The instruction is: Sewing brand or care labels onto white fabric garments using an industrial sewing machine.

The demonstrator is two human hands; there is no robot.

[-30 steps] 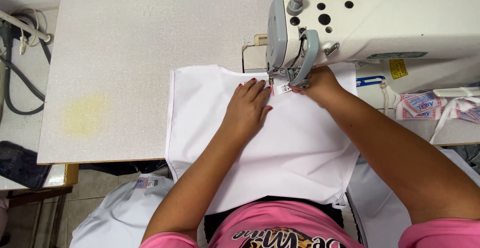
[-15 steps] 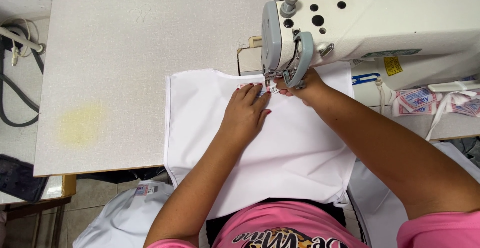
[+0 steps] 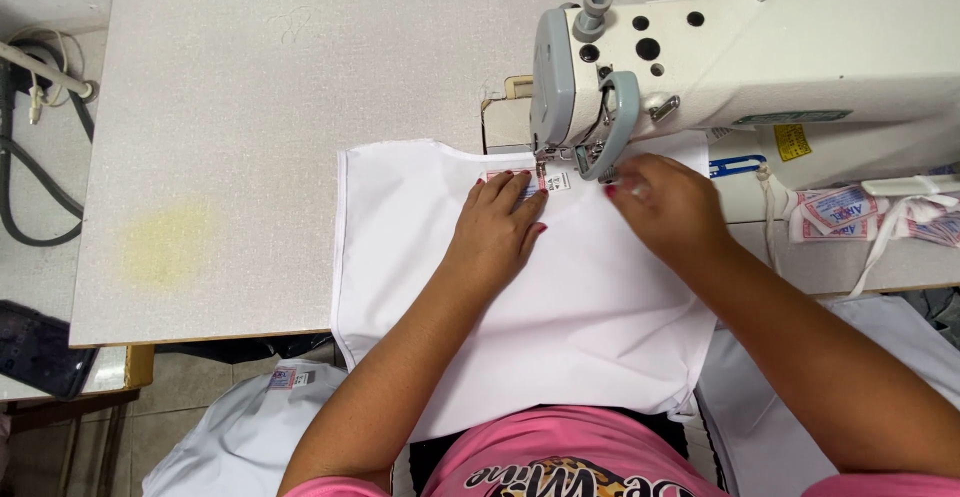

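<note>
Head view shows our left hand (image 3: 498,229) flat, fingers together on the white fabric panel (image 3: 560,327), small label (image 3: 530,181) at its fingertips, right hand (image 3: 665,202) pinching fabric beside the presser foot (image 3: 585,162).

The cloth (image 3: 560,307) is showing plain white, with a small white label (image 3: 545,181) edged in red. The sewing machine (image 3: 760,57) is looking off-white, its faceplate grey — a yellow sticker (image 3: 792,141) on its side. The table (image 3: 280,137) is showing speckled pale grey, stained yellow (image 3: 165,247). Fingernails on the left hand (image 3: 497,232) are gleaming dark red — the shirt (image 3: 560,462) is showing pink.
</note>
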